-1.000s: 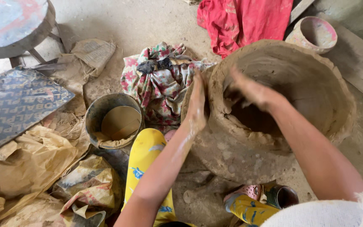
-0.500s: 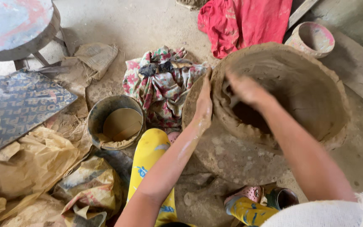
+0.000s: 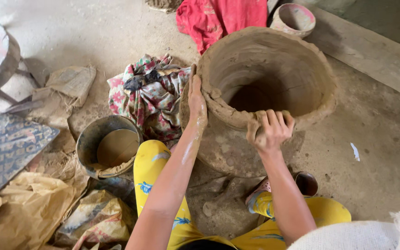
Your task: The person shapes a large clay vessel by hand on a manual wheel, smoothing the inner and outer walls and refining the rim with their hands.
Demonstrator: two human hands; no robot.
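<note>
— Where are your fingers?
— Your right hand fingers curl, pinching the near rim of the clay pot on the floor. Your left hand lies flat, fingers together, against its outer wall, arm outstretched.

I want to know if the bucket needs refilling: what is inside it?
The bucket holds murky brown liquid, with clay on its rim. What lies beneath the liquid's surface cannot be seen.
</note>
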